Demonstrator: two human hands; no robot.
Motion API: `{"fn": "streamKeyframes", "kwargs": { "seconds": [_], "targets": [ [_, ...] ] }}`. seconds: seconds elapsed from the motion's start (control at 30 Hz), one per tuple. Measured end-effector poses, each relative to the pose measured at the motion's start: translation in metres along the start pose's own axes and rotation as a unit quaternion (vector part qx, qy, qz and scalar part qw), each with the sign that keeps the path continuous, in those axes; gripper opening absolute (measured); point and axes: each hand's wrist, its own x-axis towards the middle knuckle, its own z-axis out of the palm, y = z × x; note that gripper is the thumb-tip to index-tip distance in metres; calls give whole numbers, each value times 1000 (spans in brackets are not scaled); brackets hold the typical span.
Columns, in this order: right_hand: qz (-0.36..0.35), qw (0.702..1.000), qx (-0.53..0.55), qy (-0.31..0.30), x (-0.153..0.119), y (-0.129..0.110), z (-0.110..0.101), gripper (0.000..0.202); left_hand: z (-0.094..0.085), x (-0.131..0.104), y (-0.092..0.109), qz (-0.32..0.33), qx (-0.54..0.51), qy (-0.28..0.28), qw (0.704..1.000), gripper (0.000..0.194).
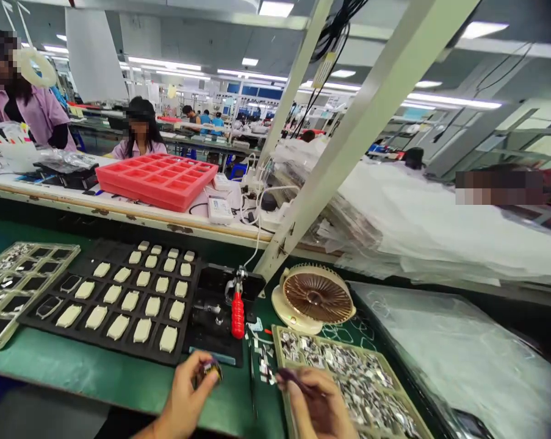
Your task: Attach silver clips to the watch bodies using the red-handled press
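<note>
Left hand point(186, 390) low over the green bench point(74, 356), thumb and fingers pinching a small dark rounded piece point(215, 371); finer detail too small to tell. Right hand point(321, 396) just beside, thumb and fingers closed on a dark purplish item point(298, 378), partly hidden by the grip. This hand covers part of the near left edge of the tray of silvery bits point(279, 347). Between the hands, a thin dark tool point(252, 384) lies lengthwise, loose scraps point(265, 364) near its right side.

Directly beyond the left hand: black fixture point(206, 332) with an upright red handle point(237, 316). Left of it, black foam tray point(104, 344), cream pieces in rows; farther left, a clear compartment tray point(74, 253). Desk fan point(318, 296) stands behind the silvery bits, blocking the bench there. Slanting post point(348, 140) cuts across the view, hiding part of the plastic sheets point(421, 213). Shelf above carries a red foam tray point(156, 180); a person in pink point(140, 131) sits beyond
</note>
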Motion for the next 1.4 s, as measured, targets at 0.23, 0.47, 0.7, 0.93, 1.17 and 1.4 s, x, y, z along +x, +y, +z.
{"fn": "streamKeyframes", "kwargs": {
  "seconds": [0.23, 0.47, 0.7, 0.93, 1.17, 1.4],
  "targets": [
    [109, 986, 105, -74, -41, 20, 69, 13, -28, 6, 43, -124, -134, 57, 982, 62],
    [-8, 985, 21, -173, -47, 25, 81, 37, -39, -12, 55, -135, -180, -1, 974, 64],
    [-58, 979, -14, -193, -46, 25, 97, 37, -34, -12, 59, -130, -149, -35, 980, 56],
    [-73, 978, -30, -194, -53, 33, 97, 39, -34, -9, 56, -87, -193, -32, 977, 40],
    [90, 978, 59, -177, -54, 36, 99, 26, -36, -6, 55, -66, -171, -66, 981, 39],
    [125, 974, 107, -155, -61, 32, 101, 23, -36, -15, 50, 1, -11, -36, 999, 27]
  ]
}}
